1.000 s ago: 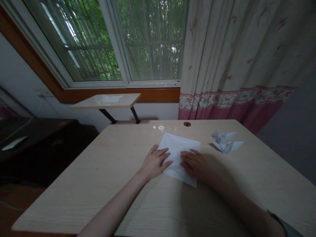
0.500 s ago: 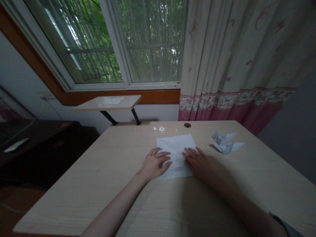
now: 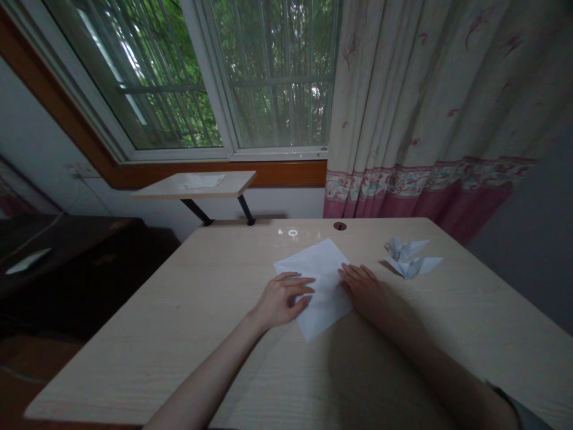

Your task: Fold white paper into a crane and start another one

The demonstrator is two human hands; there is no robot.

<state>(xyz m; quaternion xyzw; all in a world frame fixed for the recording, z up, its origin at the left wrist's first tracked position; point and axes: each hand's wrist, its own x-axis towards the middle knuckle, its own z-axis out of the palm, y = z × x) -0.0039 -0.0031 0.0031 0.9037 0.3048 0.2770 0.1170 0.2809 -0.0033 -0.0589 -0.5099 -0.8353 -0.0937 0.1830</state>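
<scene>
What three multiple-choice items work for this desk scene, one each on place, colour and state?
1. Where is the folded paper figure on the desk relative to the white paper sheet?
A. Left of it
B. Right of it
C. Under it

2. What colour is the bottom band of the curtain?
A. Pink
B. Blue
C. Green

3. What state is the sheet in?
A. Lifted in the air
B. Flat on the desk
C. Crumpled into a ball

Answers:
1. B: the figure lies apart from the sheet, on its right.
2. A: pink cloth runs below the floral border.
3. B: it lies flat, with the left hand and right hand resting on it.
</scene>
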